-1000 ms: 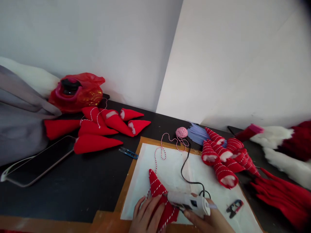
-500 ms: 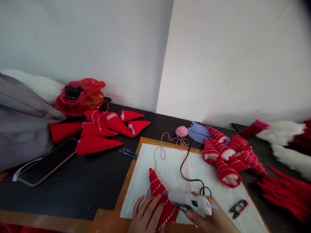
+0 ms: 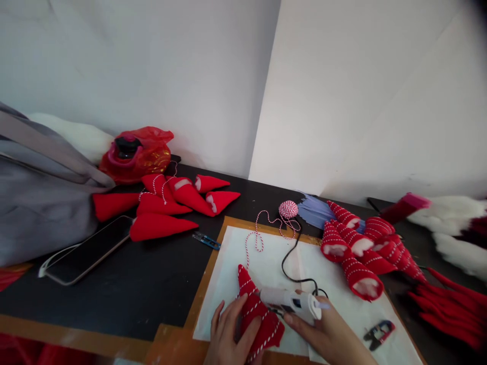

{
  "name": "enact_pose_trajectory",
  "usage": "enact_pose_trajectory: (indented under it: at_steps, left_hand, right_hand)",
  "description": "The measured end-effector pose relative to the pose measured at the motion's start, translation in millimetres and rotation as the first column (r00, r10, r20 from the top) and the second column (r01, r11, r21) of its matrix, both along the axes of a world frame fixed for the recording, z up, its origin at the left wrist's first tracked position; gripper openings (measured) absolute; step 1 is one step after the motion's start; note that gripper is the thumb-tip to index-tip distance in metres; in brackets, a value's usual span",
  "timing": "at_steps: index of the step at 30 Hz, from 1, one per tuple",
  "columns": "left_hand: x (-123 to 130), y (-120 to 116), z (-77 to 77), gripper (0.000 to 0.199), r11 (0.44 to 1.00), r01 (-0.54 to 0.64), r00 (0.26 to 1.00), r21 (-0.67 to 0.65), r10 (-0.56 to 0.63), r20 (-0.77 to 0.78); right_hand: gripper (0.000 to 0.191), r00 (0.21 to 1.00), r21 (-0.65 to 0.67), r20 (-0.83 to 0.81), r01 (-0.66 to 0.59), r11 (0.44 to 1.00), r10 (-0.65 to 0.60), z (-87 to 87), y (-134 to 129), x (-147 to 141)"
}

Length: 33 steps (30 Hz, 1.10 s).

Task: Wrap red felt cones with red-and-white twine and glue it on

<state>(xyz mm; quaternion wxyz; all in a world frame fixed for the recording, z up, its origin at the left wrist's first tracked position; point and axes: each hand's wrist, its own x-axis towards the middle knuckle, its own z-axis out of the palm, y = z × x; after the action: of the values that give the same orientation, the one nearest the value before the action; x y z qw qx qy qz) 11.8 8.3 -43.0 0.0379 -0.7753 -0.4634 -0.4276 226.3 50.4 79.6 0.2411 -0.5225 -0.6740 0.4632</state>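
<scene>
My left hand [image 3: 230, 329] holds a red felt cone [image 3: 262, 324] against the white sheet, fingers lying over its left side. Red-and-white twine winds round the cone in slanting bands. In my right hand [image 3: 319, 329] is a white glue gun [image 3: 291, 301], its nozzle at the upper part of the cone. A strand of twine runs from near the cone's tip back to a twine ball [image 3: 288, 209]. The black cord [image 3: 292, 276] trails over the sheet. My right fingers are partly hidden behind the glue gun.
Twine-wrapped cones [image 3: 363, 284] are piled at the right, near blue thread snips [image 3: 379, 334]. Plain red cones [image 3: 163, 226] lie at left by a phone [image 3: 87, 251], other snips [image 3: 206, 241] and a grey bag [image 3: 41, 203]. Red fabric pieces [image 3: 452, 309] lie far right.
The view has shifted slightly left. The glue gun has moved a little up along the cone, and my left fingers have shifted, uncovering more of its middle.
</scene>
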Motion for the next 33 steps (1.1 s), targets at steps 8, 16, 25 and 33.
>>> enact_pose_trajectory:
  at_steps: [8, 16, 25, 33]
  left_hand:
    - [-1.5, 2.8, -0.8, 0.028, 1.000, 0.031, 0.999, -0.006, -0.031, -0.026]
    - [3.0, 2.1, -2.5, 0.024, 1.000, 0.004, 0.999, -0.005, -0.004, 0.036]
    - [-5.6, 4.7, -2.7, 0.026, 0.999, 0.033, 0.995, 0.021, -0.031, -0.092]
    - [-7.5, 6.4, -2.4, 0.030, 0.999, 0.047, 0.989, 0.022, -0.044, -0.139]
  right_hand:
    - [0.026, 0.996, 0.005, 0.062, -0.067, 0.998, 0.066, -1.6, 5.3, -1.2]
    - [0.026, 0.998, -0.021, 0.037, -0.047, 0.999, 0.048, -6.5, 4.5, 0.3]
    - [0.030, 1.000, -0.023, 0.016, -0.015, 1.000, 0.015, -6.1, 3.8, -0.2]
    - [0.028, 1.000, -0.016, 0.000, -0.031, 0.999, 0.031, -6.9, 6.4, 1.4]
